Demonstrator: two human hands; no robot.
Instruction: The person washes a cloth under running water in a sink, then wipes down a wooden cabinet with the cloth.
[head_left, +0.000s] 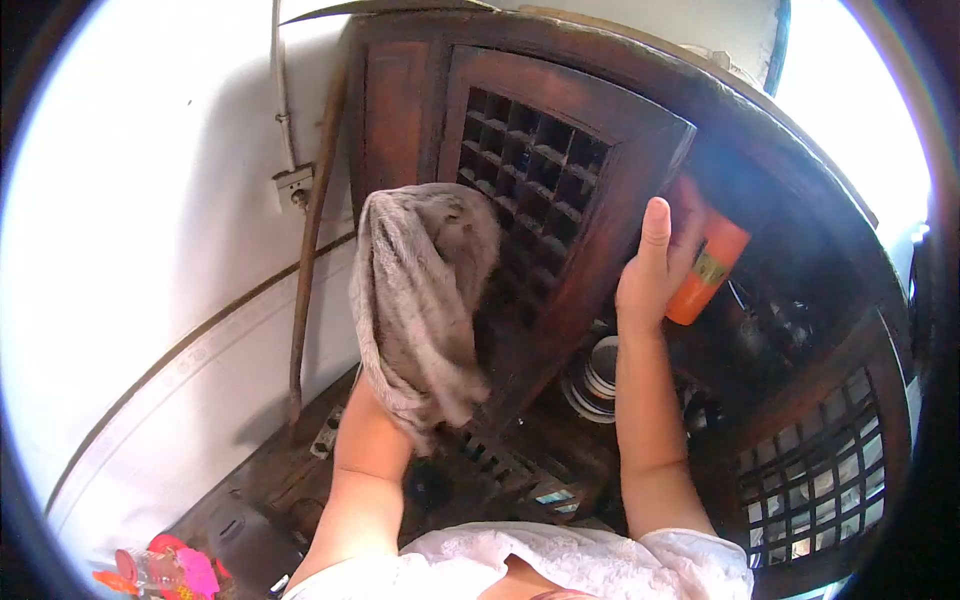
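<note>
Cabinet lattice door (640,160) stands ajar between my hands. Brownish cloth (425,290), long axis roughly upright, covers my left hand, grip indeterminable; my right hand (652,275), thumb spread, lies nearer the door's free edge, beside an orange container (708,272).

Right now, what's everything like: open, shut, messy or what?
Cloth: crumpled, draped over the left hand, which is hidden.
Right hand: open, thumb up.
Left door: open.
Right door: open.
Orange container: tilted in the picture; can't tell if held.
Stick: leaning, upper end higher.
Outlet: something plugged in.
</note>
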